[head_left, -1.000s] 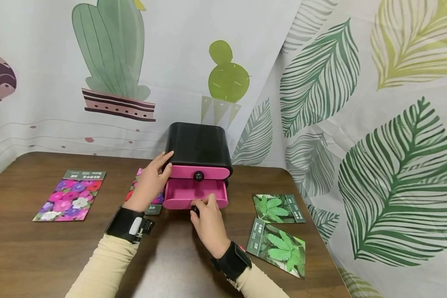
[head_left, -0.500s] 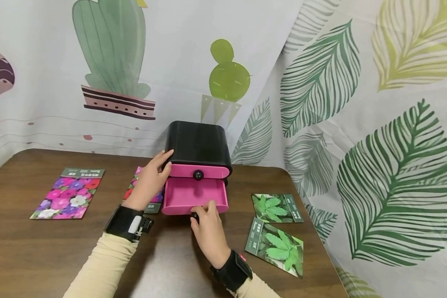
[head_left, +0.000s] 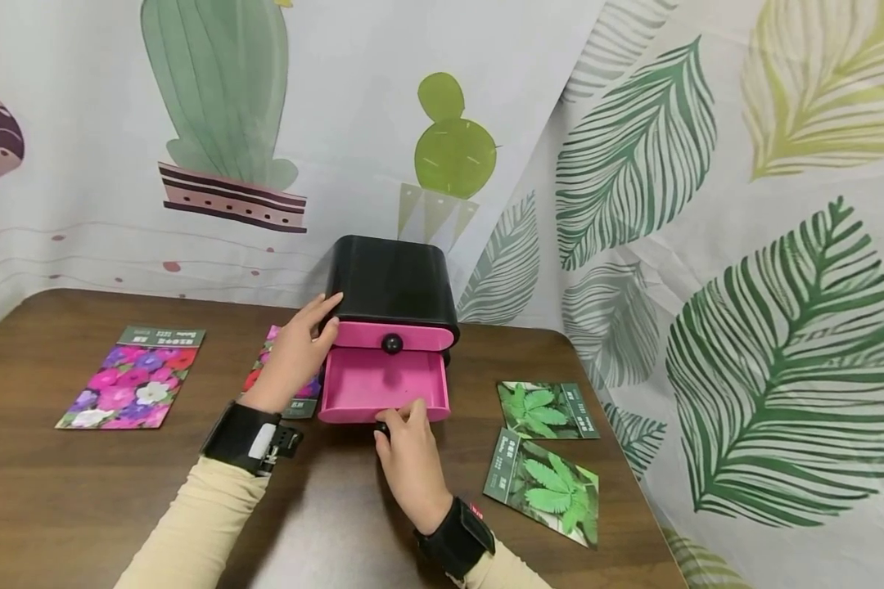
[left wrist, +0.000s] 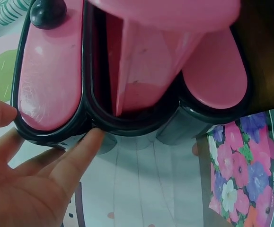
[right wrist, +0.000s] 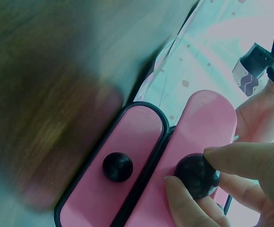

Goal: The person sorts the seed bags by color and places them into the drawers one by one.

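On the dark brown wood-grain counter, a glossy black rounded plastic cabinet, with a pink middle drawer open. To the left, two flat flower-printed packets; to the right, two green leaf-printed packets. Spread left hand against the cabinet's left side; pinching right hand on the drawer's round black knob.

A cabinet is set at the counter's twelve o'clock. Flower packets are laid toward ten, leaf packets toward three.
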The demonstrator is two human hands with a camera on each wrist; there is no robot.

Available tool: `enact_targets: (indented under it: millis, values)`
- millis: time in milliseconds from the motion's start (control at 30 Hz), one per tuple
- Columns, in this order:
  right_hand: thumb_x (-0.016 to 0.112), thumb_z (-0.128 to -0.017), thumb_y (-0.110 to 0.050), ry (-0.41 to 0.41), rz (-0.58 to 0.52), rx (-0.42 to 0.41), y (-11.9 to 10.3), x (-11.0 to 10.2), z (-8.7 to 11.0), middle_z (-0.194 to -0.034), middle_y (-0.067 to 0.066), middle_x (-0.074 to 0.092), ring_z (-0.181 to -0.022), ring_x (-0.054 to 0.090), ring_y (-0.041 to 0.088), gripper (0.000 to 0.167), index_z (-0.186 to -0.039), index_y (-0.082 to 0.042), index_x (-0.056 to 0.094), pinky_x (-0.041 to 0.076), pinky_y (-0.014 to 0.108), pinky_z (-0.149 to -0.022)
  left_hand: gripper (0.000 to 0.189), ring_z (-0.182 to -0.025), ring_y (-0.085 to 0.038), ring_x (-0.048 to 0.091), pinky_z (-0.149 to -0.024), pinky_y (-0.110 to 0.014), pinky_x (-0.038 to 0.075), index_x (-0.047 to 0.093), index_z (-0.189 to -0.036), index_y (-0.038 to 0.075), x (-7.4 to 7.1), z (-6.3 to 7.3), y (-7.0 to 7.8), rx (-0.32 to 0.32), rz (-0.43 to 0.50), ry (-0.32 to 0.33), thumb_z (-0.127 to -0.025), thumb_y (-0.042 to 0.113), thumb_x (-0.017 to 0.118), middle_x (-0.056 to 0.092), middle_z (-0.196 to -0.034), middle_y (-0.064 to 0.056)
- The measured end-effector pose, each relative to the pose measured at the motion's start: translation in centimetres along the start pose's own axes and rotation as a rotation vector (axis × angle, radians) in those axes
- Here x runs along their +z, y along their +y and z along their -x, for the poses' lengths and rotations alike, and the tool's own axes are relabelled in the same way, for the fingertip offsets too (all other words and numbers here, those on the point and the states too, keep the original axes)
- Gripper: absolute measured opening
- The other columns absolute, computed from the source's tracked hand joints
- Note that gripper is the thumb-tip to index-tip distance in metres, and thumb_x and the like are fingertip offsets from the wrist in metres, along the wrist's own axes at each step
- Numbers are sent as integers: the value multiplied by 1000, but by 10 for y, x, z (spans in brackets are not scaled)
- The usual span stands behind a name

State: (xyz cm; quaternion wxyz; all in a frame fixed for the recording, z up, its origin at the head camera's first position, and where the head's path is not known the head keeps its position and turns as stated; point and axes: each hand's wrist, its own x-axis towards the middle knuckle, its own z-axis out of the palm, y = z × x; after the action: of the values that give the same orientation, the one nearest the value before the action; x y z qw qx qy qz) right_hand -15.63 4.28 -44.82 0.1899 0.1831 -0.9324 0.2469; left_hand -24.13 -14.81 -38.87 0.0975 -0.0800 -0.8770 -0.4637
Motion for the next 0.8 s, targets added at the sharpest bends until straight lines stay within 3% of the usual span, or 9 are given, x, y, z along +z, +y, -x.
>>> enact_targets:
  millis: [133, 300, 333, 567, 700, 800]
  values:
    - [68, -84, -12, 2, -2, 7, -1, 1, 0, -90, 2, 39, -80, 52, 13, 15, -98, -10, 67, 46, 20, -68, 49, -129, -37, 42, -102, -51, 40, 31, -147, 18, -4, 0, -4, 15, 22, -23, -100, 32, 37, 23, -153, -19]
    - [69, -84, -13, 6, 6, 11, -1, 2, 0, -90, 1, 40, -81, 53, 13, 14, -98, -10, 67, 46, 20, -68, 50, -117, -39, 49, -98, -56, 38, 33, -145, 9, -14, 3, -18, 0, -12, 31, -100, 30, 37, 37, -144, -24]
    - [69, -84, -13, 8, 9, 10, -1, 2, 0, -90, 1, 40, -81, 53, 13, 14, -98, -10, 67, 46, 20, -69, 49, -110, -40, 53, -95, -56, 39, 35, -143, 6, -18, 4, -23, -13, -43, 44, -100, 29, 38, 41, -140, -26]
    - [69, -83, -13, 22, 19, 0, 0, 2, 0, -89, 1, 40, -80, 53, 13, 14, -97, -10, 67, 47, 20, -68, 44, -108, -51, 49, -89, -60, 39, 47, -128, -10, -62, 14, -71, -126, -309, 50, -96, 19, 40, 49, -123, -38]
    - [70, -83, -13, 34, 23, 2, 1, 2, 0, -89, 2, 41, -81, 52, 13, 15, -97, -10, 67, 46, 20, -68, 38, -96, -55, 53, -72, -57, 46, 57, -111, -13, -84, 26, -102, -167, -452, 54, -91, 16, 43, 55, -108, -40]
    - [70, -83, -14, 42, 29, 6, 1, 2, 0, -89, 2, 41, -81, 52, 14, 14, -96, -11, 67, 47, 21, -68, 38, -83, -60, 52, -57, -55, 45, 59, -101, -13, -98, 34, -122, -252, -522, 46, -90, 20, 45, 54, -100, -43]
